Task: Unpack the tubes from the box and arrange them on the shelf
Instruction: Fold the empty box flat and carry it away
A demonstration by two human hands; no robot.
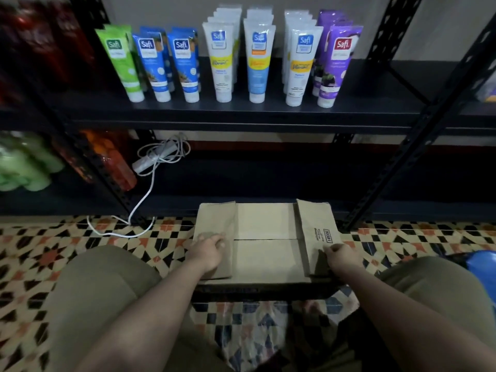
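A brown cardboard box [264, 237] sits on the patterned floor in front of the black shelf [241, 114]. Its two inner flaps lie flat and meet in the middle; the two side flaps are folded over them. My left hand [206, 252] rests palm down on the left flap [214, 224]. My right hand [339, 257] pinches the near edge of the right flap [316, 224], which stands slightly raised. On the shelf stand rows of tubes cap down: green [122, 63], blue [182, 63], white [257, 60] and purple [335, 65]. The box's contents are hidden.
A white power strip with a coiled cable [158, 157] lies on the lower shelf and trails onto the floor. Green and orange bottles [26, 162] fill the left lower bay. Slanted black shelf posts [418, 130] flank the box. My knees sit either side of it.
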